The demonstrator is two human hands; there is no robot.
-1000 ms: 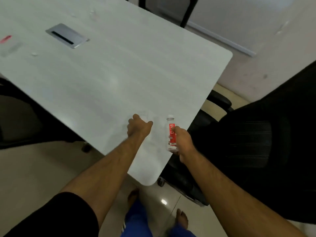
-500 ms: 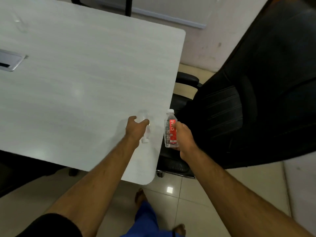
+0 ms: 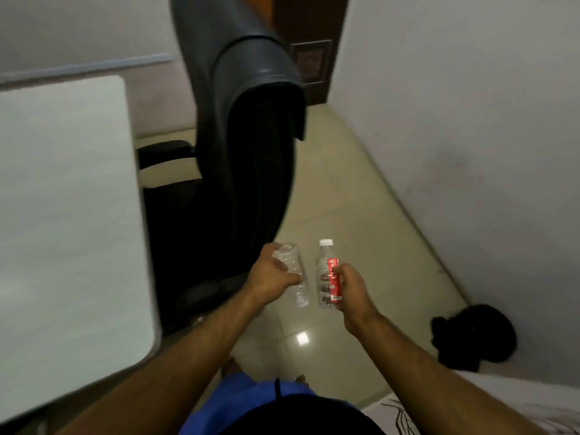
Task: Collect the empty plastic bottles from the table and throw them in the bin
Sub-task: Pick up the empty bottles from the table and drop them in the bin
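Lowest in the frame are the person's blue clothing and two bare forearms reaching up toward the centre. The left hand [image 3: 272, 276] is curled shut around a clear unlabelled bottle [image 3: 293, 277], which lies tilted with its base uppermost and its neck pointing down toward the floor [image 3: 361, 196]. Just beside it, not touching, the right hand [image 3: 351, 285] is wrapped around a red-labelled bottle [image 3: 328, 274], held upright with its white cap on top; the fingers [image 3: 340, 271] press against the label.

Both bottles are off the table [image 3: 69, 215], whose pale top fills the left side of the frame, so the collecting step looks done for these two, and the carry to the bin is the step in hand. No bin shows anywhere here, so the next move calls for finding it, probably by walking along the strip of floor between the black office chair [image 3: 244, 146] at centre and the wall [image 3: 470, 120] on the right. A dark bundle [image 3: 474, 337] lies on the floor at lower right, against the wall. A brown door [image 3: 309, 42] stands at the top.
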